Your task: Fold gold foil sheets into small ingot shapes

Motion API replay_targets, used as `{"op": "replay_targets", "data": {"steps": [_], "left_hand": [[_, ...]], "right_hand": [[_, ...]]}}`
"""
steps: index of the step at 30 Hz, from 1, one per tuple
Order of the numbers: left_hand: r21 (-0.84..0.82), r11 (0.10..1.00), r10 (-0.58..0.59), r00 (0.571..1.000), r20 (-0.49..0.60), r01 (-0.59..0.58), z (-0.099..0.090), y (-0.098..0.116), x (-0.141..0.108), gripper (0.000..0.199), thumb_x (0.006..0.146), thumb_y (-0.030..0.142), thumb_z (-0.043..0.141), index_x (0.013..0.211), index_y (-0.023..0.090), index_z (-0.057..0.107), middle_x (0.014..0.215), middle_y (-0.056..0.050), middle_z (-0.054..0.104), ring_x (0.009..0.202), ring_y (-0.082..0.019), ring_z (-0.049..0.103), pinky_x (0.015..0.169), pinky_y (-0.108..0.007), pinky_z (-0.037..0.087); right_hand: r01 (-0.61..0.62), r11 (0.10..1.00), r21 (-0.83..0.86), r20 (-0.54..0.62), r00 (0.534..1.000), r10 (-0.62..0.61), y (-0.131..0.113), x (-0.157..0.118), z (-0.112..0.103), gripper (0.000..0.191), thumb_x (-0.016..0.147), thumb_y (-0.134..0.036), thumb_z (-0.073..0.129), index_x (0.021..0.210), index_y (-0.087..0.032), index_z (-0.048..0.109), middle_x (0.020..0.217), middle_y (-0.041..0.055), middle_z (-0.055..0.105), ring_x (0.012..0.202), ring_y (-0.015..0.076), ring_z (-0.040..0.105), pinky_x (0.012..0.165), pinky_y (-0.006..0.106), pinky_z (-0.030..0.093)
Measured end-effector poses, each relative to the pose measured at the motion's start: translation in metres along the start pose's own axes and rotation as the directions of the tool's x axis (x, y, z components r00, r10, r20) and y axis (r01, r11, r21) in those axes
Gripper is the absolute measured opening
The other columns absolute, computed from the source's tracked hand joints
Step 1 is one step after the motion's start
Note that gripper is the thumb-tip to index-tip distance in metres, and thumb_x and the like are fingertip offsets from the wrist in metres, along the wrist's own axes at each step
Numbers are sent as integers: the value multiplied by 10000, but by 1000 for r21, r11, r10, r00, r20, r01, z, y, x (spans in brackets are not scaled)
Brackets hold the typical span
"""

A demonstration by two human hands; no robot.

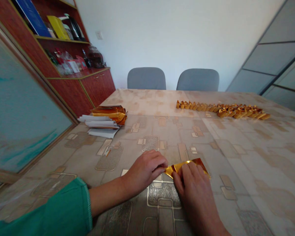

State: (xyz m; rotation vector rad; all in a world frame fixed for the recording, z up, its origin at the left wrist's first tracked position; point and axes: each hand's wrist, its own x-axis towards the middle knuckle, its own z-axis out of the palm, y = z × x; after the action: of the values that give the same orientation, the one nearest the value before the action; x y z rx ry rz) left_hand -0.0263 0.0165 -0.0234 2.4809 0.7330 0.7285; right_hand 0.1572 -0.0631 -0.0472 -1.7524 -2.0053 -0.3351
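Left hand (145, 172) pinches one end of a folded sheet of gold foil (186, 166) between curled fingers, while the right hand (194, 190) lies across the sheet, its fingers pressed together and flat against the shiny surface. Whether the right thumb grips from beneath cannot be seen. The angular, orange-gold sheet sits on the table (236, 157) close to the person, its creases catching the light against a glossy cover printed with beige rectangles. A green sleeve (51, 203) with a ribbed cuff covers the left arm. Farther along, a long row of folded gold foil pieces (221, 110) runs toward the right, and a bundle of gold foil (110, 113) rests on a loose stack of white paper (100, 126). Two grey chairs (146, 78) stand beyond the far edge, beside a reddish wooden cabinet (98, 87) with a glass jar (95, 56) on its shelf.
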Motion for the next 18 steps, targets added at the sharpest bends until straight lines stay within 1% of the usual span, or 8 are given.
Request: {"op": "replay_targets", "data": {"steps": [4, 7, 10, 12, 13, 15, 18], "left_hand": [[48, 998, 29, 999, 38, -31, 1, -3, -1, 185, 987, 139, 535, 893, 187, 687, 856, -17, 625, 849, -171, 571, 755, -266, 426], [154, 985, 64, 996, 54, -72, 1, -3, -1, 226, 1006, 180, 524, 907, 212, 724, 875, -22, 612, 862, -177, 558, 742, -272, 418], [273, 942, 174, 980, 96, -194, -1, -1, 0, 207, 1028, 249, 515, 1049, 216, 718, 952, -38, 635, 885, -185, 552, 774, -300, 431], [305, 906, 253, 953, 167, -294, -4, 0, 1, 228, 1039, 249, 493, 1159, 194, 678, 977, -50, 652, 886, -185, 553, 794, -311, 442], [309, 892, 279, 940, 198, -330, -6, 0, 2, 234, 1043, 239, 481, 1174, 179, 666, 964, -53, 656, 879, -182, 555, 798, -311, 447], [326, 872, 301, 925, 232, -365, -8, 1, 3, 228, 1049, 226, 467, 1119, 162, 674, 913, -49, 653, 857, -177, 555, 792, -305, 452], [380, 848, 302, 926, 228, -370, -7, 3, 5, 276, 1063, 222, 432, 971, 158, 685, 856, -40, 631, 817, -169, 550, 763, -302, 450]], "right_hand": [[-14, 1000, 17, -6, 1000, 14, 1, -1, 2, 249, 981, -240, 483, 740, -253, 420, 731, 54, 556, 689, 242, 526, 620, 347, 350], [-24, 999, 31, -10, 1000, 24, 3, -1, 3, 258, 1004, -284, 454, 750, -251, 421, 724, 54, 556, 668, 236, 524, 603, 340, 355], [-25, 999, 25, 0, 1000, 25, 5, -1, 4, 277, 1021, -320, 430, 754, -248, 428, 723, 56, 563, 651, 228, 524, 596, 335, 360], [-21, 1000, 12, 12, 1000, 21, 4, 0, 4, 271, 1018, -316, 448, 757, -244, 442, 730, 55, 570, 653, 230, 532, 600, 337, 363], [-22, 1000, 4, 16, 1000, 22, 4, 1, 4, 261, 1010, -308, 470, 758, -242, 451, 733, 53, 573, 657, 234, 537, 605, 340, 364], [-23, 1000, -11, 32, 999, 24, 1, 2, 3, 228, 984, -281, 527, 766, -237, 477, 740, 49, 579, 674, 242, 549, 616, 346, 363], [-16, 1000, -18, 68, 998, 17, -1, 3, 0, 147, 940, -244, 608, 807, -234, 547, 763, 44, 597, 711, 253, 564, 621, 347, 353]]}}
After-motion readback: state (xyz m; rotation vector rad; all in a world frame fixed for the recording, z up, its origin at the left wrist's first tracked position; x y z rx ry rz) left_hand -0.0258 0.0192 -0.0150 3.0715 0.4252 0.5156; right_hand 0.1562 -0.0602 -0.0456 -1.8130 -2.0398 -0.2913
